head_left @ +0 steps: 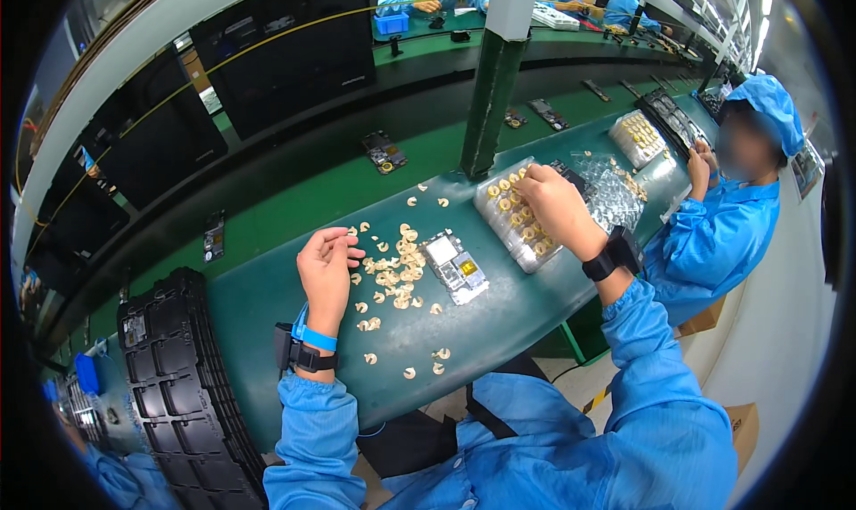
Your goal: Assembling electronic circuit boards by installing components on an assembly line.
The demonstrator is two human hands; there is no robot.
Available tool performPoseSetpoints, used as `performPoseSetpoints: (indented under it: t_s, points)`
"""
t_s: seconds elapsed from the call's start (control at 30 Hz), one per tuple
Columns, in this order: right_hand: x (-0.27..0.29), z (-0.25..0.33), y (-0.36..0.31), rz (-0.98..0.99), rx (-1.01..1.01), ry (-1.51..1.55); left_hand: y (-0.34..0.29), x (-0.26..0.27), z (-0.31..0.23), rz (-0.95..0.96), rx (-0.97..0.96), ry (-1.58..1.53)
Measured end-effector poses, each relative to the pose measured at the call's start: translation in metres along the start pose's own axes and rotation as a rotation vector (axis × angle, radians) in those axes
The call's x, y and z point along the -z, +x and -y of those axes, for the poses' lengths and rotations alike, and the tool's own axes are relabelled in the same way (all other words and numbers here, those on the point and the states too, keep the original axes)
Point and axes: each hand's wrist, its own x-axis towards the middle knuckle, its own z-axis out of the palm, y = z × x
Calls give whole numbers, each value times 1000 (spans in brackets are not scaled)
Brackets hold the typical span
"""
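My right hand (560, 209) reaches over a clear plastic tray (532, 265) that holds rows of small round gold-coloured parts (505, 204). Its fingers are pinched together at the tray's far side, and whatever they hold is hidden. My left hand (325, 267) hovers above the green mat, its fingers loosely bent and apart, beside a scatter of small beige C-shaped pieces (406, 265). No object shows clearly in it. Between my hands a phone circuit board (456, 267), with a white block and a yellow patch, lies flat on the mat.
Stacked black trays (183, 367) stand at the left. A green post (490, 109) rises behind the clear tray. More boards (384, 152) lie on the green strip beyond. On the right, a co-worker in blue (722, 234) handles a black tray near another clear tray (637, 139).
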Motion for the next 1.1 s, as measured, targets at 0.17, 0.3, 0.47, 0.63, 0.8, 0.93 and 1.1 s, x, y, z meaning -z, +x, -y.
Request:
performPoseSetpoints:
  t_s: [0.17,0.3,0.47,0.63,0.8,0.93,1.1]
  points:
    - [1,48,8,-188,-74,353,-11,-10,-14,104,-40,-61]
    - [-13,121,29,6,-157,1036,-24,-17,-28,206,-75,-145]
    - [-41,169,62,91,-92,1207,-19,-15,-34,116,-106,-215]
    - [-63,179,81,78,-75,1183,-10,-7,-28,-64,-149,-206]
    - [-75,177,80,57,-48,1326,-10,-9,-29,-76,-121,-183]
    - [-81,175,80,90,-59,1326,-10,-8,-27,-54,-116,-177]
    - [-79,175,79,81,-40,1310,-11,-9,-26,-41,-112,-178]
